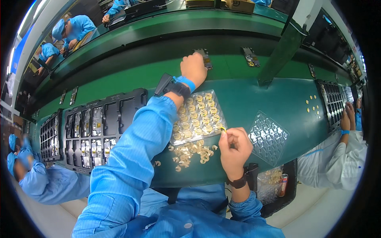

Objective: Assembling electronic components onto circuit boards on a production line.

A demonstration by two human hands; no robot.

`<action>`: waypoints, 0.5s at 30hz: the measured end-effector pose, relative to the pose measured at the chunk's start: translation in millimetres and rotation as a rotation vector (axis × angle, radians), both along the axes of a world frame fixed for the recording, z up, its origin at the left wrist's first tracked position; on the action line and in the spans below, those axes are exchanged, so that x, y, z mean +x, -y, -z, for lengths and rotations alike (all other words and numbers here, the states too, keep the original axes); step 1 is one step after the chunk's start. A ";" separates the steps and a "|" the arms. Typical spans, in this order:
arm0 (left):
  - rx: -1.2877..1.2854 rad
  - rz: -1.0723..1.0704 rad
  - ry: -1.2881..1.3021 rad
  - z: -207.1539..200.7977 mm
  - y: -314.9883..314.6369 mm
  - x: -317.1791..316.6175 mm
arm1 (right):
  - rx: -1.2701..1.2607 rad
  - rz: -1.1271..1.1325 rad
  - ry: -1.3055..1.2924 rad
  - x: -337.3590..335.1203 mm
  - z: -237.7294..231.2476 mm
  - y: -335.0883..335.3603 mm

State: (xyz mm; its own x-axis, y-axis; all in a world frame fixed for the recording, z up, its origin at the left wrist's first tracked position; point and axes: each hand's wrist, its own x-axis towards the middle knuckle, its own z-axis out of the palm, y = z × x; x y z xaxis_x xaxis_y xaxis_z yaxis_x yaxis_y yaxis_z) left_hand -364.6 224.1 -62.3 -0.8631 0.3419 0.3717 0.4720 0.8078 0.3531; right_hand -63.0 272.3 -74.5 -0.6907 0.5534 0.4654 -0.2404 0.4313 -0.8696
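Note:
My left hand (193,70) reaches to the far side of the bench, its fingers curled at a circuit board (206,60) on the green belt. The fingertips are partly hidden behind the hand. Close to the right edge of a clear blister tray (202,113), my right hand (236,150) pinches a small round coin cell with a yellow edge (223,129) between thumb and forefinger. The tray holds rows of similar gold and silver coin cells. Below its near edge lies a loose pile of small gold-coloured round pieces (184,155).
An unfilled clear blister tray (268,137) lies right of my right hand. Black trays (97,131) with circuit boards stand at the left. Another board (250,56) is on the belt, near a green post (279,59). A black bin (291,186) sits below right. Co-workers sit around.

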 end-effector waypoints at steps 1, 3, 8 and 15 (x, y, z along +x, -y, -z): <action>0.051 -0.003 0.038 -1.5 -3.3 -5.1 | 0.022 -0.015 0.012 -0.6 -0.5 0.6; 0.155 -0.025 0.193 -6.9 -3.8 -15.6 | 0.029 -0.031 0.016 -2.7 -1.8 2.0; 0.702 0.105 0.847 -14.5 26.6 -48.3 | -0.021 -0.058 0.025 -5.4 -3.9 6.7; 0.876 0.368 0.852 -108.8 160.7 77.1 | -0.305 -0.192 0.006 1.8 -6.0 2.8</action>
